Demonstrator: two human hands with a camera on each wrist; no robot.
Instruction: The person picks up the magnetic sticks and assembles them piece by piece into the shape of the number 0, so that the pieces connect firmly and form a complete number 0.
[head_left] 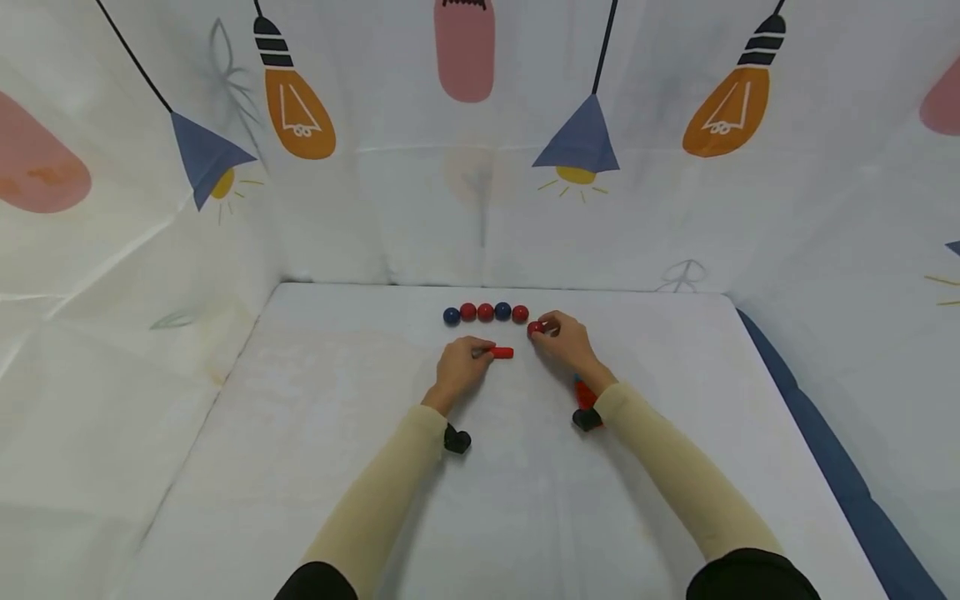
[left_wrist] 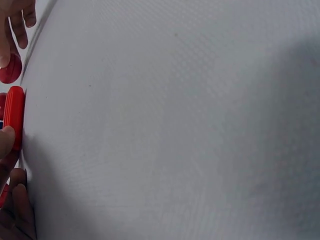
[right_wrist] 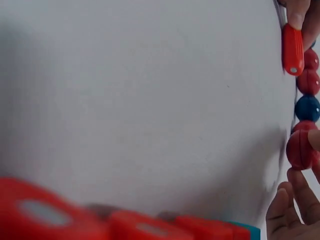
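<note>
1. Head view: from my station I see a row of five balls (head_left: 486,312) on the table (head_left: 300,400), just above the centre of the frame, running blue, red, red, blue, red. I judge that line to be the part done; a further red ball (head_left: 535,329) sits off its right end, in the hold and not yet in line. Whether anything else is left I cannot tell

2. Same view, the grips: the right grip (head_left: 570,343), right of centre, pinches that ball, its fingers parted only by the ball. The left grip (head_left: 459,367), lower and left of it, is nearly closed, pinching a red stick (head_left: 502,353) by its grey end

3. Left wrist view: at the left edge I find the stick under the left thumb, with the held ball above it, upper left

4. Right wrist view: the held ball is at the right edge, thumb against it, overlapping the row; the stick is upper right. Blurred red pieces (right_wrist: 130,220) line the bottom left
</note>
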